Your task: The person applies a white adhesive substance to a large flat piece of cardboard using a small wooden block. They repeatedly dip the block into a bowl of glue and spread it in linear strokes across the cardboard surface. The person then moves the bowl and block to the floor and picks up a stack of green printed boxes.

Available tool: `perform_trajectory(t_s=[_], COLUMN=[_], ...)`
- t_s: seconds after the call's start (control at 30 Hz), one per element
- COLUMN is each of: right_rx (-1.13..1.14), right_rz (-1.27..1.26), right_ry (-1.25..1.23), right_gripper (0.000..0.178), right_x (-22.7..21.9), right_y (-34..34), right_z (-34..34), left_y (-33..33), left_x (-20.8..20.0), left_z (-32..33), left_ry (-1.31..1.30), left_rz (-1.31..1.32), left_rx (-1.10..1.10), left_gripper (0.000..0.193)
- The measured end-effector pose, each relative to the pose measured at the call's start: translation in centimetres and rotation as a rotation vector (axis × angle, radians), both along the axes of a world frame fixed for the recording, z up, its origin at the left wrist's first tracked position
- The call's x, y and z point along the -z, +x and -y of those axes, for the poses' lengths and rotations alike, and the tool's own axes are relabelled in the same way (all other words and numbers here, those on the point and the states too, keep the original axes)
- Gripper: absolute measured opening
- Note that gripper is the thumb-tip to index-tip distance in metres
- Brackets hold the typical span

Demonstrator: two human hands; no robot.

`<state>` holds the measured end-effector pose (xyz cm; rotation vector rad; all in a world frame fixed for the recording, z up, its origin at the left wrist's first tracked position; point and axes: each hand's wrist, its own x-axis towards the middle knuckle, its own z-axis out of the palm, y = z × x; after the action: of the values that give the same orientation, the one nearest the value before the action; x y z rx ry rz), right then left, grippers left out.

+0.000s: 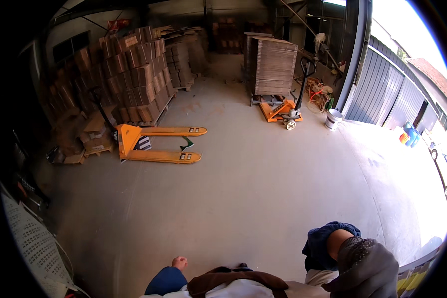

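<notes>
Beside my body, near the lower edge, my left hand [180,262] hangs below a blue sleeve [165,281]. It is small in view and bare, with its fingers looking curled in and nothing visible in them. At the lower right, my right hand [366,270] wears a dark grey knitted glove and is bent close to my body. A strip of bare wrist shows between the glove and a blue cuff [315,241]. The right fingers are mostly hidden, so what they hold, if anything, does not show. Neither hand visibly touches any of the things ahead.
An orange pallet jack [166,157] lies across the left floor, beside stacked cartons [144,77]. Another pallet jack [278,110] stands at a cardboard stack [274,66], near a white bucket [334,119]. A perforated white panel [35,243] is at left; sunlit concrete [397,174] lies right.
</notes>
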<state>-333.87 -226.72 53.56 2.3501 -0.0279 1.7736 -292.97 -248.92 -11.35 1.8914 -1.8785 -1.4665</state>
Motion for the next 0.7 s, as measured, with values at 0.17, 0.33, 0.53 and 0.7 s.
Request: perform_trajectory(t_s=[0.17,0.33,0.53,0.7], right_rx=[-0.09,-0.18,0.114,0.525], right_rz=[-0.08,-0.227,-0.388,0.1], right_ry=[-0.05,0.246,0.76,1.852], right_gripper=[0.053,0.052,0.025,0.032], right_x=[2.5,4.4,11.3,29.9], right_y=[-10.0,-18.9,-31.7,-44.6], right_z=[16.8,31.9,53.2,62.7], left_y=[1.8,-5.3,-20.1,-57.8], left_x=[-0.5,-0.1,2.7,-6.2], left_z=[0.3,13.6,45.9,76.2], left_ry=[0.491,0.566,-0.108,-0.176], left_rz=[0.404,0.429,0.501,-0.534], left_rx=[-0.187,-0.237,0.224,-0.059], left_gripper=[0.027,0.027,0.027,0.016])
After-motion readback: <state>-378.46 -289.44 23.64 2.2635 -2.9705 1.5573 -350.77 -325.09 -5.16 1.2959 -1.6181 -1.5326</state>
